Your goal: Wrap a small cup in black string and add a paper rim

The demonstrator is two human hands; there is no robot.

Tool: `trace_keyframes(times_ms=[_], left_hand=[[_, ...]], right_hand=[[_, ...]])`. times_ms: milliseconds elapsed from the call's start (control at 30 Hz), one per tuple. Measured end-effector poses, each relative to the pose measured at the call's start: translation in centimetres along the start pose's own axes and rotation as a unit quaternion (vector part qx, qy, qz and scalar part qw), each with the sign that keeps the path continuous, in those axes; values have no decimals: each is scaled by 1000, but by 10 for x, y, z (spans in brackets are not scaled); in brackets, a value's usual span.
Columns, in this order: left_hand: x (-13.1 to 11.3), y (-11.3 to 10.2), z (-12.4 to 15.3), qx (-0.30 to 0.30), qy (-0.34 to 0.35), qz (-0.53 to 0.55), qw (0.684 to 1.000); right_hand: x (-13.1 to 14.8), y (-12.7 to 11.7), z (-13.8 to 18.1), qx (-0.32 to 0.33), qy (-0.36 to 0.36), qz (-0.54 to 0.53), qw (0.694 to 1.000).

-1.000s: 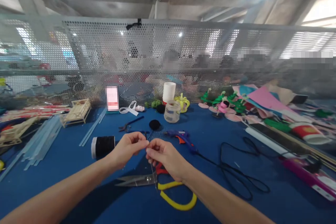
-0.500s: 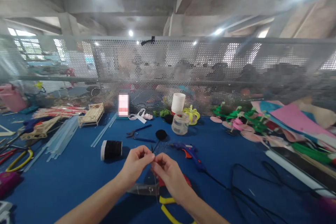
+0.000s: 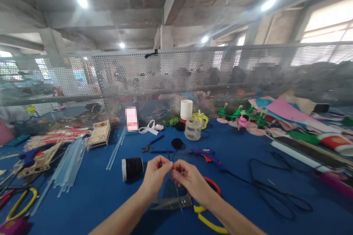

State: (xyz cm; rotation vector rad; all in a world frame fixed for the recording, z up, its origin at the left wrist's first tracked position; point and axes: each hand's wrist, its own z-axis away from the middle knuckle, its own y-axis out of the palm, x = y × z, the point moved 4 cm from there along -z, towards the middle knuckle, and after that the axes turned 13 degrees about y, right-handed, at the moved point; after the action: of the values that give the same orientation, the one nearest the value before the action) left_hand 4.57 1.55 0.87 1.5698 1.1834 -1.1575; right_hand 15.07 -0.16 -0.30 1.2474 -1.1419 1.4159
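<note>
My left hand (image 3: 156,173) and my right hand (image 3: 190,180) meet fingertip to fingertip above the blue table (image 3: 91,194). Both pinch a thin dark thread or wire between them, too fine to name with certainty. Under my hands lie scissors (image 3: 176,202) with red and yellow handles (image 3: 212,222). A black spool of ribbon (image 3: 132,168) lies just left of my left hand. A black pompom (image 3: 177,143) sits beyond my fingertips.
A blue glue gun (image 3: 206,153) with a black cord (image 3: 273,187) lies to the right. Pliers (image 3: 151,146), a clear jar (image 3: 192,129), a white cup (image 3: 186,109), glue sticks (image 3: 67,165), small stick furniture (image 3: 98,134) and coloured foam sheets (image 3: 286,112) crowd the table. A perforated metal screen (image 3: 165,77) closes the back.
The camera has tilted up and shifted, so the hands sit lower and further right in view. Both hands stay pinched together at the fingertips.
</note>
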Motion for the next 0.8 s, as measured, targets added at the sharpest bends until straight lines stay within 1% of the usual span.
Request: trace_keyframes(times_ms=[167, 267, 367, 467, 600, 633, 700, 800], left_hand=[[9, -6, -2, -6, 6, -9, 1000], [13, -3, 0, -5, 5, -9, 1000], [12, 2, 3, 1, 8, -6, 1000], [5, 6, 5, 20, 14, -4, 1000], [-11, 5, 5, 53, 21, -9, 998], [-15, 5, 4, 62, 18, -9, 998], [-23, 2, 2, 80, 8, -12, 997], [-31, 0, -3, 123, -3, -28, 992]], right_hand=[[-7, 7, -1, 2, 25, -29, 999], [-9, 6, 4, -1, 39, -21, 999], [-9, 3, 11, -15, 36, 1, 999], [-5, -2, 16, -21, 20, 24, 999], [9, -14, 18, 1, -5, 77, 997], [14, -18, 17, 16, -3, 68, 998], [24, -28, 13, 23, -15, 44, 999], [40, -37, 5, 48, -42, 23, 998]])
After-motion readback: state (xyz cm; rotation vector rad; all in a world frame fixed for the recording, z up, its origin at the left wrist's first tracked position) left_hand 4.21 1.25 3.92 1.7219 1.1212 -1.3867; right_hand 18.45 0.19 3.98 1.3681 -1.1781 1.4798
